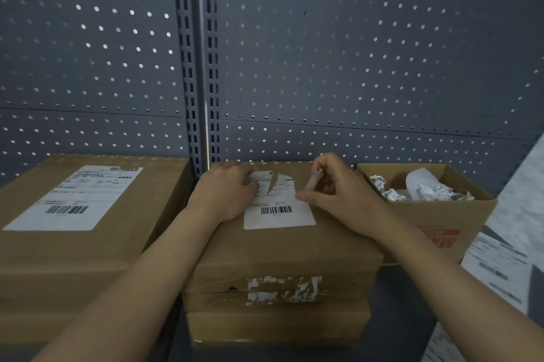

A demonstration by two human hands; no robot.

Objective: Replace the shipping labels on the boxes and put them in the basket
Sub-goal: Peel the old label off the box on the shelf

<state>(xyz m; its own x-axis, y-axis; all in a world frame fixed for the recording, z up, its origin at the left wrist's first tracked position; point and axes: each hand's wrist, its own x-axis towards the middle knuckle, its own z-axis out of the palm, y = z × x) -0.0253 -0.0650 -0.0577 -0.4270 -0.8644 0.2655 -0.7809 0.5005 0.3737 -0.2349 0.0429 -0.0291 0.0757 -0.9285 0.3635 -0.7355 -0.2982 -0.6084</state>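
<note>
A grey pegboard wall (353, 52) fills the upper half of the view behind a row of cardboard boxes. The biggest, the left box (88, 249), lies flat with a whole white label (76, 199) on its top. Just beside it the middle box (279, 252), the one being worked on, sits on a lower box (276, 326) and shows ragged white label remains (282, 289) on its front face. To its right stands an open box (441, 217) holding crumpled paper (424, 185), and printed label sheets (500, 267) lie at the right edge. Both forearms reach in to the middle box's top. The left hand (226, 193) lies palm down there, fingers bent, their tips on the upper left edge of the torn label (279, 214); whether they pinch the paper or only press it cannot be told. The right hand (338, 193) has its fingers curled, pinching a peeled strip (314, 180) rolled up off the label's upper right, while its thumb presses at the label's right edge. A tear runs down from the label's top; its barcode part is still stuck flat.
</note>
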